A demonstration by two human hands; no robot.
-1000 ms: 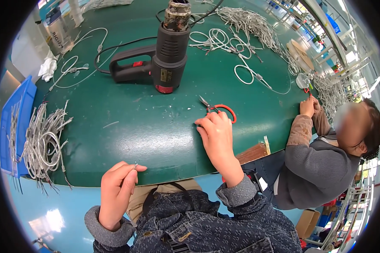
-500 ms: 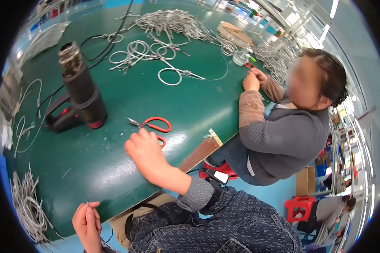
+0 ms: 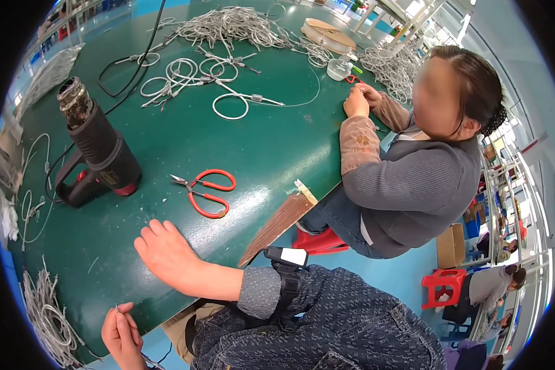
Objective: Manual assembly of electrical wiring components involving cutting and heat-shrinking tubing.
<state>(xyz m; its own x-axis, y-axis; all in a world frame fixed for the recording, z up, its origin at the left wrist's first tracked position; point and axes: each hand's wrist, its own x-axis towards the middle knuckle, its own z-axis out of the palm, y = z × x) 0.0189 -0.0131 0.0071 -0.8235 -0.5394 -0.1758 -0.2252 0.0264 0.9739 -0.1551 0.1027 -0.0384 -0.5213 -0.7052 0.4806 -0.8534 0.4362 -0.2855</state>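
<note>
1. Currently your left hand (image 3: 122,334) pinches a thin wire end (image 3: 116,306) between thumb and forefinger.
2. Your right hand (image 3: 168,251) has its fingers loosely bent, slightly apart (thumb hidden), above the green table (image 3: 277,151).
3. Half a second ago it covered the scissors' (image 3: 193,183) red handles; now they lie clear beyond it.

Thin wire (image 3: 116,306) in left fingers (image 3: 127,307), red-handled scissors (image 3: 193,184) on green table (image 3: 277,151)

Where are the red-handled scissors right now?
In the head view, the red-handled scissors lie left of centre on the green table, between the black heat gun and the brown strip.
</note>
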